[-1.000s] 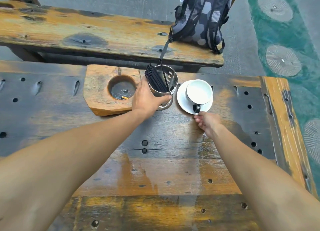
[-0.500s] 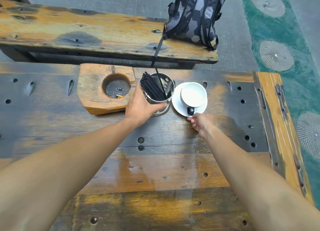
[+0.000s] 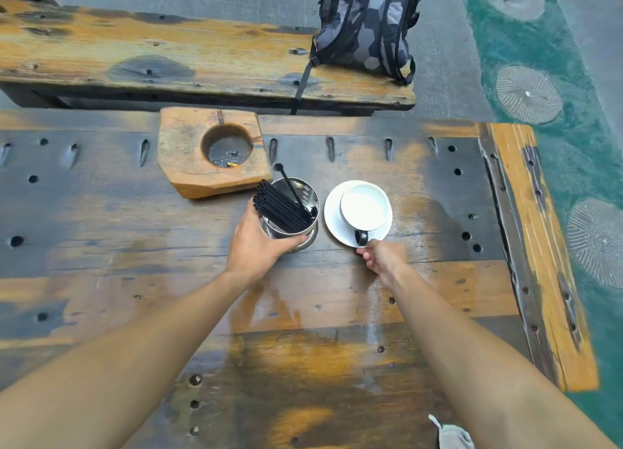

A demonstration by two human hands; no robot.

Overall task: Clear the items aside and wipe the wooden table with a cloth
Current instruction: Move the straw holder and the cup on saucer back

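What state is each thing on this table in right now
Left hand: grips the metal cup.
Metal cup: upright, holding black straws.
Right hand: pinches the saucer's near edge.
Saucer: flat, under the mug.
Mug: upright, empty.
Ashtray: holds ash.

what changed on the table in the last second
The left hand has drawn the metal straw holder toward the near edge, away from the wooden ashtray; the right hand has drawn the saucer and cup the same way. Both grips unchanged; ashtray and backpack stayed.
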